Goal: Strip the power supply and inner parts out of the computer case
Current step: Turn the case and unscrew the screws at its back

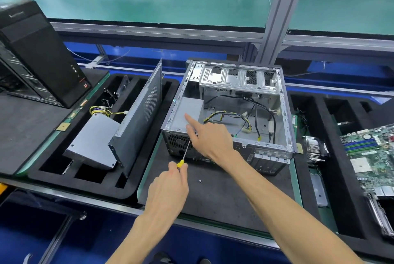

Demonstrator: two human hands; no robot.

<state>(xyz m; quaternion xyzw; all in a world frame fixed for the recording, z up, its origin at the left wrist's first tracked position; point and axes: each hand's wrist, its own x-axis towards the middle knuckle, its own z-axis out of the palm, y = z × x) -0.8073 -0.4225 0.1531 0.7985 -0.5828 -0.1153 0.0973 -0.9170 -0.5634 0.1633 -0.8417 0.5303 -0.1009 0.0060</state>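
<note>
An open grey computer case (pixel 283 114) lies on its side on a black mat. Its grey power supply (pixel 187 110) sits in the near left corner, with yellow and black cables (pixel 232 116) trailing across the case floor. My left hand (pixel 168 189) grips a screwdriver (pixel 185 153) with a yellow handle, its shaft angled up to the rear face of the case by the power supply. My right hand (pixel 211 135) rests on top of the power supply, index finger stretched out over it.
A foam tray at the left holds another power supply (pixel 91 140) and a case side panel (pixel 140 112). A black tower (pixel 36 54) stands far left. A motherboard (pixel 371 157) and heatsink (pixel 315 150) lie at the right. A loose screw (pixel 200 181) lies on the mat.
</note>
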